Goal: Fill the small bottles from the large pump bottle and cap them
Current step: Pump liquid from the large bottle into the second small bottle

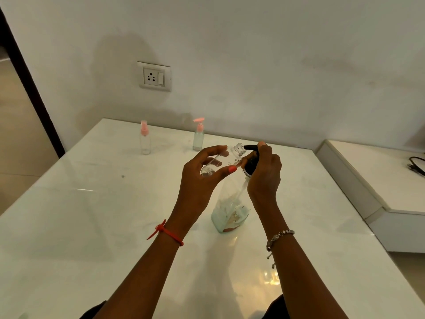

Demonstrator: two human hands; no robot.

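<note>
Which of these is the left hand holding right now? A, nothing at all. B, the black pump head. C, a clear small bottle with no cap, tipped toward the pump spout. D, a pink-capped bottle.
C: the left hand grips the uncapped small bottle, its open neck tipped toward the black pump head that the right hand holds.

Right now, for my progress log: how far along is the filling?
Done: the pump-capped bottle holds pale liquid. In hand: the left hand tilts an uncapped bottle to the large pump bottle, right hand on its pump. Left: capping it; the spray-capped bottle looks empty.
</note>
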